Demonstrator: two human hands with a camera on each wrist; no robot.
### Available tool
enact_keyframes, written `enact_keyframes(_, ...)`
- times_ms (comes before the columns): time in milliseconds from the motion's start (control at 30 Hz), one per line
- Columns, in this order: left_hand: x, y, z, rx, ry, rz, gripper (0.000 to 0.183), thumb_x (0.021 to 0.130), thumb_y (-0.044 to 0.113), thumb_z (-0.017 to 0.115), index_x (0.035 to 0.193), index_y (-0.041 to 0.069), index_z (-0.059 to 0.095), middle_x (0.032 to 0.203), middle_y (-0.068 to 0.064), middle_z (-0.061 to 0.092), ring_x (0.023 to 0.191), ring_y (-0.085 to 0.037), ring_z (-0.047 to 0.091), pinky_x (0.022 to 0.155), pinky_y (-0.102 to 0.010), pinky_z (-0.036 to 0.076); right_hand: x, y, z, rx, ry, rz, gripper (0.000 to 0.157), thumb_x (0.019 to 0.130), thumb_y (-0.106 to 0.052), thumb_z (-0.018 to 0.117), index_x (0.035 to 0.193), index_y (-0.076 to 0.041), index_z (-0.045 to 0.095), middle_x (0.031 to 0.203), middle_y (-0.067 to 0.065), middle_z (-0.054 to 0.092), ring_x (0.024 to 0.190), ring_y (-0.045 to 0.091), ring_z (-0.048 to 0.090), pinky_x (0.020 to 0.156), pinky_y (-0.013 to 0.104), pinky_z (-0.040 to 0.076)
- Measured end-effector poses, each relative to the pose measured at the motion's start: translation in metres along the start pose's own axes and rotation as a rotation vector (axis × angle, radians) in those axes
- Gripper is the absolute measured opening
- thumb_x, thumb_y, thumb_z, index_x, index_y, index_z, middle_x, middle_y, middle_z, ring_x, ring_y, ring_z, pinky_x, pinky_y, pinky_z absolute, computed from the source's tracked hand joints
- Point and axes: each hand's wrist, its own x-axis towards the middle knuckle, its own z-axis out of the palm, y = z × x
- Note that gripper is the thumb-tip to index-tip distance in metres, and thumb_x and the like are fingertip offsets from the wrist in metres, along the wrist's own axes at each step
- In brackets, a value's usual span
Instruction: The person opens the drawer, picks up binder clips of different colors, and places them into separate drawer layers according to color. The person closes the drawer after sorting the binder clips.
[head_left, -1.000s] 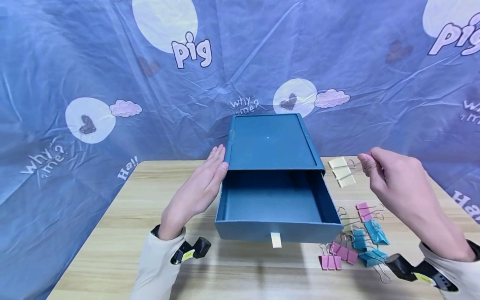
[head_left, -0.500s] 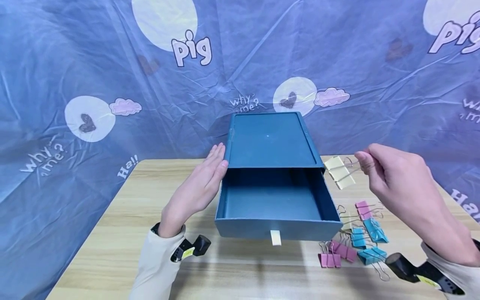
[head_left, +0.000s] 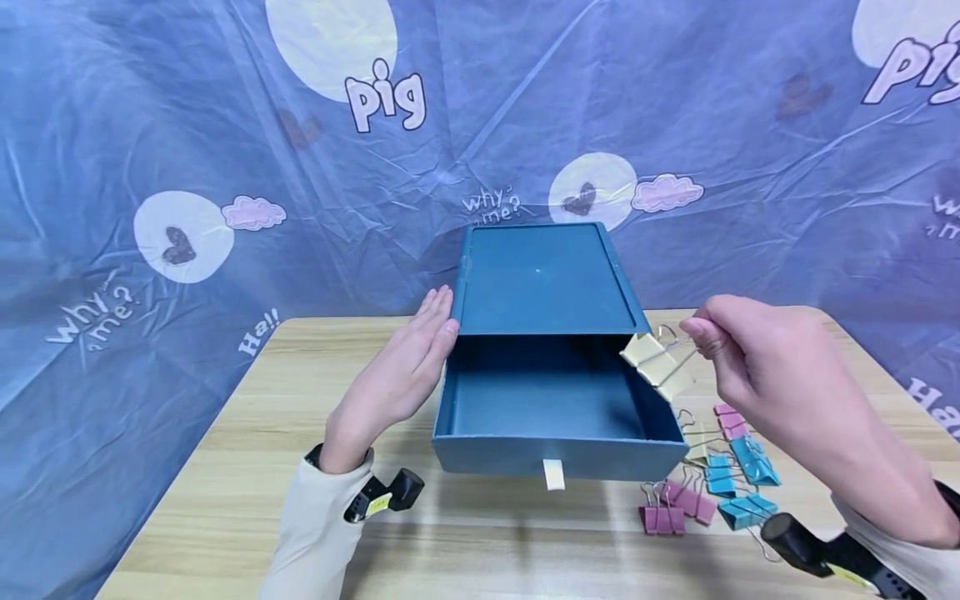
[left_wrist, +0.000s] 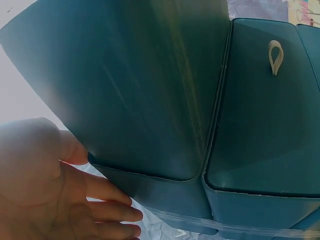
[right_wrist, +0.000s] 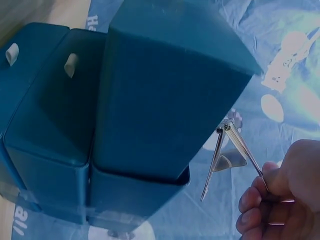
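A large pale yellow binder clip (head_left: 658,367) hangs from my right hand (head_left: 772,358), which pinches one of its wire handles. In the head view the clip overlaps the right rim of a pulled-out blue drawer (head_left: 487,457). The right wrist view shows the clip's other wire handle spread away from the fingers. My left hand (head_left: 393,367) lies with straight fingers along the left side of the blue drawer cabinet (head_left: 543,275). Seen from the left wrist, its fingers (left_wrist: 112,210) are at the cabinet's edge below the open drawer.
Pink binder clips (head_left: 663,520), blue ones (head_left: 756,461) and a yellow one (head_left: 696,442) lie on the wooden table (head_left: 225,500), right of the drawer. Closed lower drawers (right_wrist: 50,115) with loop tabs show in the wrist views. A blue printed cloth (head_left: 420,183) hangs behind.
My right hand has moved left, bringing the yellow binder clip from beside the cabinet to the drawer's right rim. My left hand has stayed in place.
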Motion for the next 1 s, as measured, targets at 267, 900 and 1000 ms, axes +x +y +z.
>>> enact_keyframes(267, 0.001, -0.001, 0.001, 0.010, -0.003, 0.006, 0.056, 0.108, 0.032, 0.022, 0.150, -0.005, 0.020, 0.159, -0.014, 0.014, 0.147, -0.022, 0.008, 0.119, -0.039, 0.011, 0.002, -0.011, 0.005, 0.040, -0.058, -0.046, 0.041, 0.105, -0.039, 0.037, 0.074, -0.015, 0.052, 0.062, -0.013, 0.035, 0.052, 0.001, 0.032, 0.053, 0.017, 0.031)
enact_keyframes(900, 0.001, 0.000, 0.000, 0.003, -0.002, -0.007, 0.056, 0.108, 0.032, 0.023, 0.149, -0.005, 0.019, 0.159, -0.014, 0.013, 0.147, -0.022, 0.007, 0.119, -0.039, 0.010, 0.011, -0.017, 0.018, 0.117, -0.215, -0.349, 0.048, 0.107, -0.037, 0.028, 0.077, -0.017, 0.060, 0.071, -0.014, 0.042, 0.066, 0.003, 0.039, 0.060, 0.015, 0.036)
enact_keyframes(1000, 0.002, -0.001, 0.000, -0.004, 0.001, -0.003, 0.056, 0.108, 0.032, 0.022, 0.149, -0.005, 0.019, 0.159, -0.014, 0.013, 0.147, -0.022, 0.007, 0.119, -0.039, 0.010, 0.012, -0.017, 0.020, 0.131, -0.234, -0.395, 0.046, 0.107, -0.036, 0.030, 0.073, -0.019, 0.057, 0.069, -0.014, 0.034, 0.065, 0.002, 0.034, 0.060, 0.013, 0.031)
